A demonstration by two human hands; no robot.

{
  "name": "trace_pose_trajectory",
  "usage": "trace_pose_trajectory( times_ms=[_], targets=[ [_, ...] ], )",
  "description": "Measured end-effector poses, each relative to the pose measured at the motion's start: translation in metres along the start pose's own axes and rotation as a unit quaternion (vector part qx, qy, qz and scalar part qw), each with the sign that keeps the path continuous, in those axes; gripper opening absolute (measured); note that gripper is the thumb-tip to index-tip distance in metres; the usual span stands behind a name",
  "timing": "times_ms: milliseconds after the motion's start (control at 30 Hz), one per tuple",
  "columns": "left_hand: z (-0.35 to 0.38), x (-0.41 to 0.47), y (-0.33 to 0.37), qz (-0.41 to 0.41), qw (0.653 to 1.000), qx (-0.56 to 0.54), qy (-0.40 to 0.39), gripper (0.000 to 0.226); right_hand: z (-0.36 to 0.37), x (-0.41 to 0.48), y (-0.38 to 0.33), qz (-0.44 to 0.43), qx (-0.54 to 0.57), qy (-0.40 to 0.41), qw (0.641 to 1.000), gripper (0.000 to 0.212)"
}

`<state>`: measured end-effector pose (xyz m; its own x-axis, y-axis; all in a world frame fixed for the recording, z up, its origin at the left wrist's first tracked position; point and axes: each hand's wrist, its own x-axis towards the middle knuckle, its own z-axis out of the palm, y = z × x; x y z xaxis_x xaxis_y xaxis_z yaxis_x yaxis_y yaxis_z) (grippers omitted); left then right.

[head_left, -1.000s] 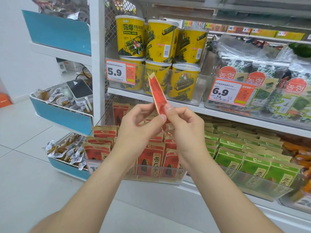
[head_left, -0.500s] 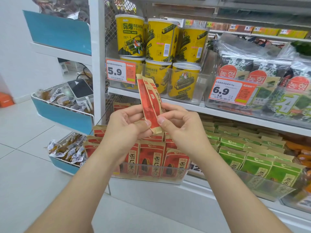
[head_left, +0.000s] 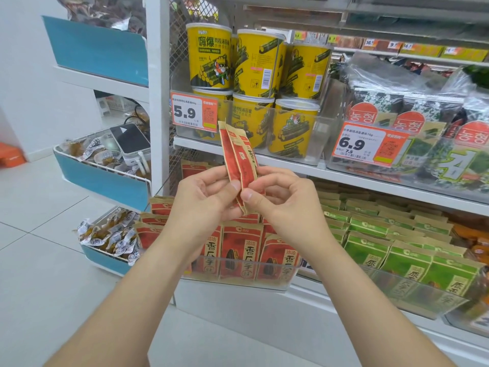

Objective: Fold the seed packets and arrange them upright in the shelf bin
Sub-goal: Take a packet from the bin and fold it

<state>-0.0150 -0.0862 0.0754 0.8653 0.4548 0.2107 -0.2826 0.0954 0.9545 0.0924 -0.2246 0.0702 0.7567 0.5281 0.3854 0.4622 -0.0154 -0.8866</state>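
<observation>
At the snack shelves, you pinched a red seed packet (head_left: 239,160) between both hands above the shelf bin (head_left: 238,280).

Your left hand (head_left: 203,197) and right hand (head_left: 285,205) each curled round the packet's lower end, thumbs pressed on its near face almost tip to tip, so neither hand was nearer. Its long axis stood close to upright, top leaning slightly left, and the length, apparently creased, rose free above your fingers. Directly below your hands the clear bin held matching packets (head_left: 239,250) standing on end. Placing this one looked to need a straight lowering, bottom edge first, though no gap could be made out.
</observation>
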Motion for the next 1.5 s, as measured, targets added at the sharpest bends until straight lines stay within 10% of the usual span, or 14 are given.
trace_pose_trajectory(
  times_ms=[167,267,367,500,800,1033,1500],
  targets=[
    [0.000,-0.001,0.002,0.004,1.000,0.026,-0.008,0.026,0.005,-0.004,-0.004,-0.066,-0.142,0.046,0.987,0.051],
    [0.000,0.000,0.001,-0.008,0.999,0.018,0.028,0.026,0.004,0.000,-0.005,-0.030,-0.043,0.051,0.997,0.064],
    [-0.001,0.001,0.001,-0.015,0.999,-0.001,0.052,0.026,-0.003,0.002,-0.010,0.075,0.029,0.085,0.993,0.050],
    [-0.002,0.003,-0.003,-0.027,0.997,0.006,0.069,0.029,-0.008,0.000,-0.010,0.185,0.151,-0.079,0.968,0.024],
    [0.004,0.004,-0.006,-0.105,0.991,-0.012,0.077,0.040,-0.003,-0.004,-0.012,0.010,0.053,-0.037,0.998,0.013],
    [0.001,0.004,-0.011,0.036,0.976,0.185,0.110,0.025,-0.003,-0.005,-0.012,-0.021,0.002,0.000,1.000,0.015],
    [0.009,0.005,-0.015,-0.087,0.995,0.003,-0.037,0.058,0.009,-0.010,-0.015,-0.007,0.059,-0.044,0.997,0.027]
  ],
)
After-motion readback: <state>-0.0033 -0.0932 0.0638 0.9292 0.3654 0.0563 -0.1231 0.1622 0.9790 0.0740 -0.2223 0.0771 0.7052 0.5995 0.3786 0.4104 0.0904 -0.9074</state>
